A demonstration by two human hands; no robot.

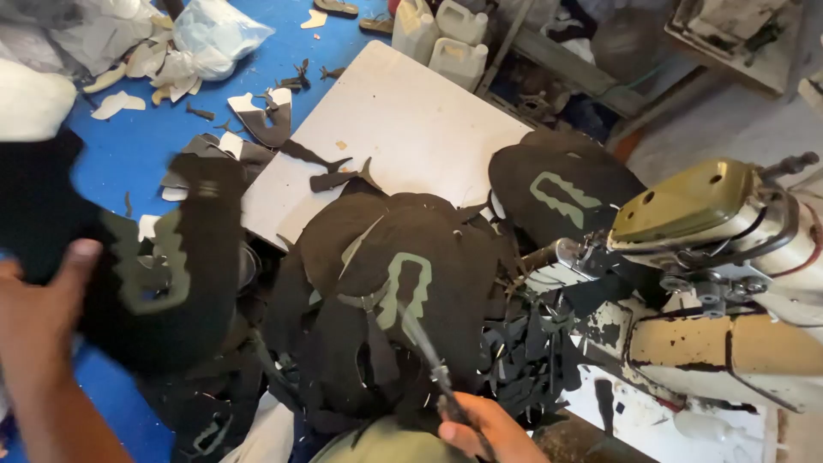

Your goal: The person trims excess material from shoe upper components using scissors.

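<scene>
My left hand (39,317) grips a black fabric shoe-upper piece (163,266) with a pale green cut-out patch, raised at the left and blurred. At the bottom, my right hand (484,429) holds a pair of small scissors (429,360) whose blades point up toward a stack of similar black pieces (386,300) on my lap and the table edge. The top piece of the stack shows the same pale green patch (403,287). Another black piece (557,193) lies further right beside the machine.
A worn beige sewing machine (729,291) stands at the right. Beyond the stack lies a white board (394,129). Black fabric trimmings (531,351) pile by the machine. The blue floor (129,146) holds scraps, plastic bags (214,34) and white jugs (446,39).
</scene>
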